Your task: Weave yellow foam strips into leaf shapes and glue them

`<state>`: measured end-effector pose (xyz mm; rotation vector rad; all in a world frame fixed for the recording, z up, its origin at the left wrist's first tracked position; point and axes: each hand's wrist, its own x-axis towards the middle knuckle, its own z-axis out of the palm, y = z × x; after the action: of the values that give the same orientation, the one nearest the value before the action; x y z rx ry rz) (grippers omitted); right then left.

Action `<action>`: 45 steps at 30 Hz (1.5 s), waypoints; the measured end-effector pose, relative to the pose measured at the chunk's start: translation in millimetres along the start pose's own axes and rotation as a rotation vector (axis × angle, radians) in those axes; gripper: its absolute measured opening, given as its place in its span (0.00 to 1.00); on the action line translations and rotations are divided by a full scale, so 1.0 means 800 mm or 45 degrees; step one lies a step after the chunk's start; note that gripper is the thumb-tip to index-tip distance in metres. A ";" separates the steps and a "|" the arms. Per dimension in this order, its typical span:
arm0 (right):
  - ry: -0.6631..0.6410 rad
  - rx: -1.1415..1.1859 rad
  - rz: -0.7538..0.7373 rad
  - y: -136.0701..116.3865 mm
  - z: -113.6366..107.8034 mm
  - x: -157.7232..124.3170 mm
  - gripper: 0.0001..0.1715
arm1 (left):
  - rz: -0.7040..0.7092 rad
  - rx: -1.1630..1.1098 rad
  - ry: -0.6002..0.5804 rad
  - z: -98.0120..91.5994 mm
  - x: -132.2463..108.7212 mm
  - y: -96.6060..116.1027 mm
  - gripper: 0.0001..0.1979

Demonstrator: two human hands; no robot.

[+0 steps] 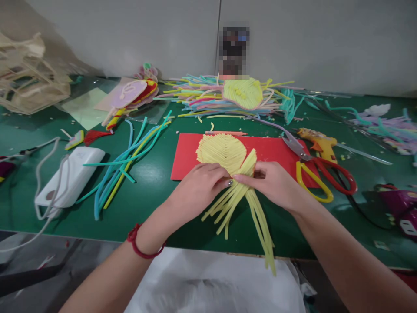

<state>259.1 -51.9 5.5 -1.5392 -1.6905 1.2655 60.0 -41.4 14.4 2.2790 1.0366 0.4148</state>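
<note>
A bundle of pale yellow pipe cleaners [257,213] is pinched between my two hands, its upper part set side by side into a slanted band and its loose ends hanging past the table's front edge. My left hand [210,179] has thumb and fingers closed at the band's lower left. From the other side my right hand [272,180] grips the band, thumb in front and fingers behind. Just beyond lies a rounded yellow pipe-cleaner piece [223,150] with a ribbed, leaf-like pattern. It rests on a red sheet [185,152]; whether it joins the bundle is hidden by my fingers.
Scissors [306,154] with red and yellow handles and a yellow glue gun [321,143] lie at right. Blue, green and yellow pipe cleaners [130,161] and a white power bank [71,176] with cable are at left. A colourful pipe-cleaner pile [198,98] lies along the wall.
</note>
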 end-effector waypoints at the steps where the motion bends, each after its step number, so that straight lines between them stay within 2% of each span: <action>1: 0.022 0.002 0.009 0.001 0.000 0.000 0.19 | -0.011 -0.020 0.010 0.000 0.000 0.000 0.07; 5: 0.053 0.035 0.030 0.003 0.003 -0.003 0.20 | -0.086 -0.095 -0.029 -0.003 0.000 0.002 0.06; 13: 0.089 0.088 0.065 0.007 0.010 -0.007 0.23 | -0.211 -0.067 -0.081 -0.005 0.004 0.009 0.05; 20: 0.065 -0.139 0.005 0.003 0.008 -0.008 0.22 | -0.143 0.008 -0.122 -0.005 0.004 0.007 0.06; 27: -0.119 -0.261 0.009 -0.009 0.007 -0.009 0.15 | 0.047 0.122 -0.307 -0.016 0.009 0.004 0.07; 32: -0.175 -0.218 -0.002 -0.012 0.006 -0.008 0.13 | 0.085 0.111 -0.399 -0.024 0.012 0.002 0.08; 34: -0.100 -0.164 0.004 -0.009 0.006 -0.008 0.15 | 0.070 0.089 -0.313 -0.026 0.011 0.004 0.06; 35: -0.037 -0.120 0.006 -0.006 0.006 -0.008 0.17 | 0.056 0.091 -0.205 -0.026 0.009 0.007 0.06; 37: 0.129 -0.009 0.031 -0.001 0.006 -0.009 0.20 | 0.006 0.123 0.147 -0.024 0.000 0.017 0.06; 39: 0.326 0.104 0.081 0.005 0.007 -0.009 0.23 | -0.092 0.179 0.594 -0.018 -0.013 0.028 0.06; 40: 0.422 0.166 0.104 0.007 0.009 -0.010 0.24 | -0.137 0.206 0.745 -0.013 -0.021 0.033 0.05; 42: 0.566 0.296 0.122 0.010 0.013 -0.010 0.25 | -0.139 0.234 0.880 0.000 -0.034 0.040 0.04; 45: 0.658 0.471 0.115 0.011 0.021 -0.010 0.25 | -0.139 0.210 0.846 0.020 -0.044 0.041 0.06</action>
<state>250.7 -64.7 -8.0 -1.5518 -1.0105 1.0312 64.3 -91.3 21.4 2.2544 1.5507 1.1243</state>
